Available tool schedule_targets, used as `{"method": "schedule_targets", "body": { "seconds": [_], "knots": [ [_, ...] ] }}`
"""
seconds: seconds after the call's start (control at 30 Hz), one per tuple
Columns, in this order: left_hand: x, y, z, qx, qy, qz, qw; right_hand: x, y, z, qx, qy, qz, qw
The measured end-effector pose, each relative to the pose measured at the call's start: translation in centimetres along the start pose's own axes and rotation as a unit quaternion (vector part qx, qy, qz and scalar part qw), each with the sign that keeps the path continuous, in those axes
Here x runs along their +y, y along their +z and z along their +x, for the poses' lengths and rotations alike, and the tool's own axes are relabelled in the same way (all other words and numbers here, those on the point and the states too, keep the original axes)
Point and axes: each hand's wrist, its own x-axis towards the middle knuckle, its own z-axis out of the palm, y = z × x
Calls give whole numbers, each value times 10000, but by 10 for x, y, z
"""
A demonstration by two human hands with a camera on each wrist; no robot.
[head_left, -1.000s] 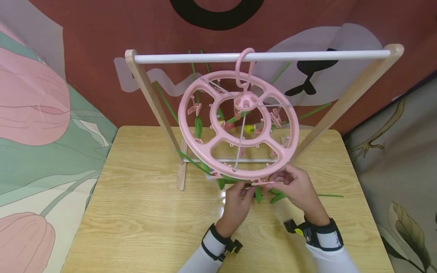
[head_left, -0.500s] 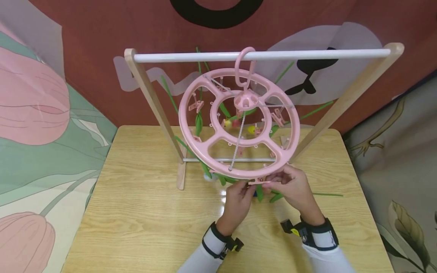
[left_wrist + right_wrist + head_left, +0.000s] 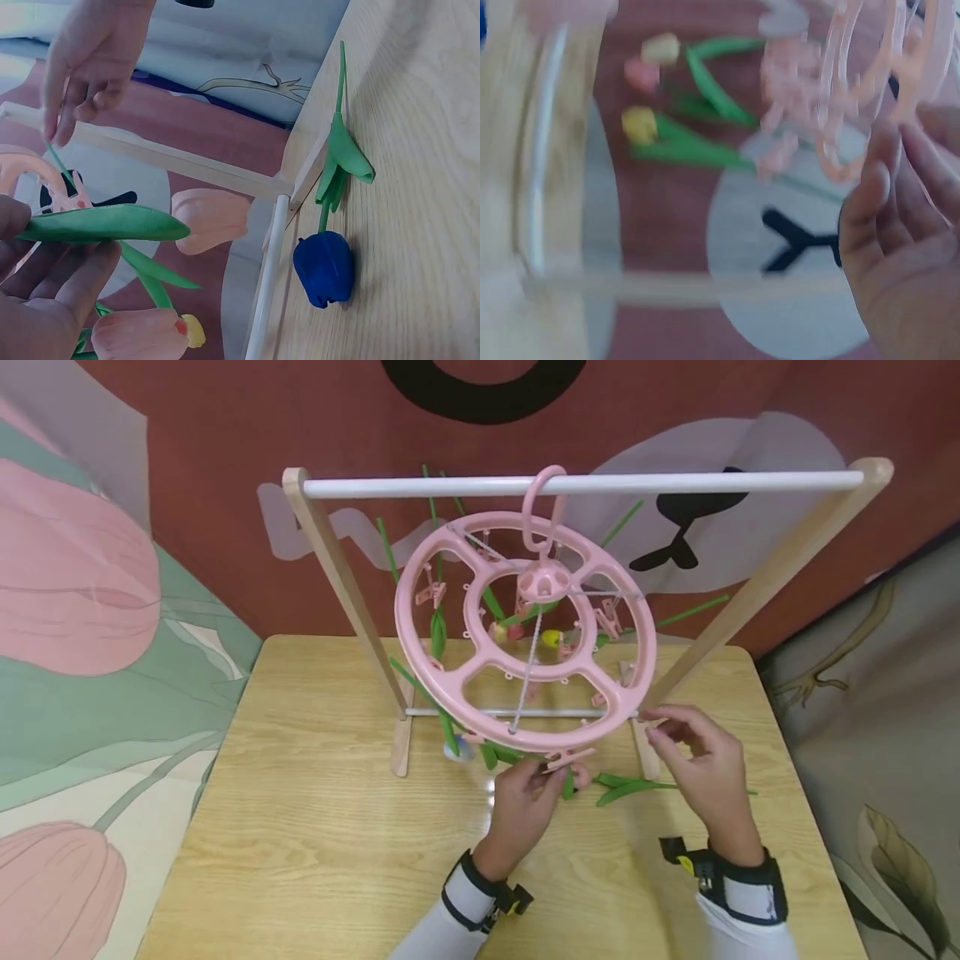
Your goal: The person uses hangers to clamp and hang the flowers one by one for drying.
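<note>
A pink round clip hanger [image 3: 543, 583] hangs by its hook, with several artificial tulips in its clips. At its front edge my left hand [image 3: 521, 806] pinches a pink tulip [image 3: 139, 334] beside a pink clip [image 3: 572, 758]; a green leaf [image 3: 112, 223] lies across its fingers in the left wrist view. Whether the clip bites the stem is hidden. My right hand [image 3: 708, 768] is apart, right of the ring, its thumb and fingers bent and nothing between them. Below, a blue tulip [image 3: 326, 270] lies on the table, its leaves [image 3: 626, 785] pointing right.
A white rail [image 3: 675, 482] on wooden posts [image 3: 780, 568] carries the hanger. A lower white bar [image 3: 547, 713] crosses behind the hands. Yellow tulips [image 3: 551, 638] and long stems [image 3: 693, 609] stick out around the ring. A printed cloth backs the table [image 3: 300, 827].
My right hand has come off the front clip and moved right. The left hand stays at the tulip, and the clip now tilts up at its right end.
</note>
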Motion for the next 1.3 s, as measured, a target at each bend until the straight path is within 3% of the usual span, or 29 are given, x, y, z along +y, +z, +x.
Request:
{"method": "schedule_targets", "body": {
  "seconds": [0.1,0.17,0.3,0.4,0.57,0.73,0.93,1.03,1.17,1.3],
  "knots": [
    [-1,-1,-2,83,36,85,9999,1,-10,9,363,-275,-1268,9909],
    [0,-2,-2,138,49,218,9997,1,-13,15,394,-543,-1707,9830],
    [-1,-4,-3,203,-25,482,9986,0,-14,21,295,-899,-1743,9801],
    [-4,-7,-5,280,-62,701,9971,2,-14,19,210,-896,-1717,9808],
    [-8,-13,-7,544,-66,681,9962,10,-12,3,-6,-467,-1776,9830],
    [-12,-20,-12,600,-151,510,9968,24,-9,-23,-199,251,-1829,9826],
    [-14,-27,-17,313,88,1397,9897,43,-10,-67,-203,1422,-1748,9741],
    [-15,-30,-21,-56,445,2024,9783,50,-15,-86,-60,2296,-1836,9558],
    [-19,-34,-29,-666,1017,2727,9544,59,-26,-102,217,3638,-1987,9098],
    [-23,-33,-38,-1102,1473,3306,9257,69,-37,-113,339,4404,-2164,8707]
  ]
}}
